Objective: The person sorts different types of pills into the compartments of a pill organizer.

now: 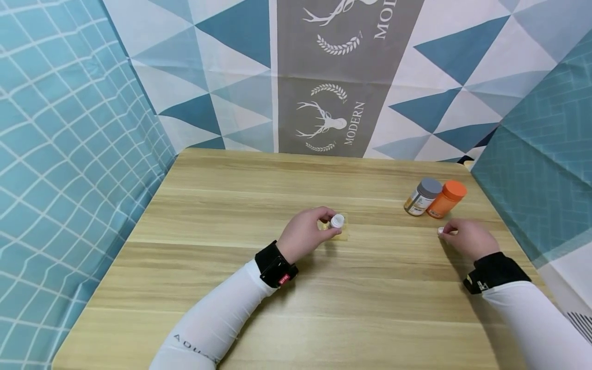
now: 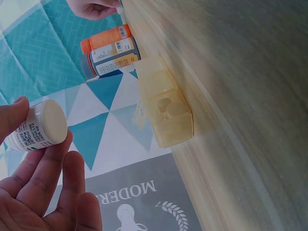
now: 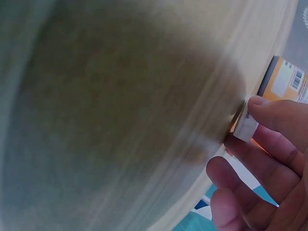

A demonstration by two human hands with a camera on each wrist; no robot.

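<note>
My left hand (image 1: 309, 232) holds a small white bottle (image 2: 36, 127) between thumb and fingers, with printed lettering on its side. Close by it in the head view is a translucent yellow pill box (image 1: 343, 235), partly covered by the hand and bottle. Round pale tablets (image 2: 173, 109) show in the near compartment of that box in the left wrist view. Over on the right, my right hand (image 1: 472, 239) pinches a small white labelled container (image 3: 245, 126) at the tabletop, its printed side partly hidden by the thumb.
A grey-capped bottle (image 1: 423, 197) and an orange bottle (image 1: 446, 199) stand side by side just beyond the right hand. The wooden table (image 1: 231, 185) ends at a patterned cloth wall (image 1: 240, 103) behind. Blue cloths (image 1: 69, 154) hang at both sides.
</note>
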